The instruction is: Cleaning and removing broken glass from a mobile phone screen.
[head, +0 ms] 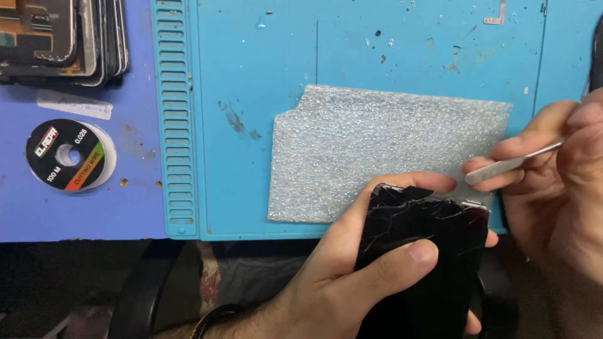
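While left hand (352, 263) grips cracked glossy phone (421, 251), right hand (559, 182) pinches flat metal blade (512, 164)

cracked black phone (421, 251) tilted at the mat's near edge; thin metal tool (512, 164) just above it.

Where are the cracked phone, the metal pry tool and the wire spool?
cracked phone (433, 263): head view, middle of its shattered black glass.
metal pry tool (512, 163): head view, mid blade.
wire spool (70, 155): head view, black label face.
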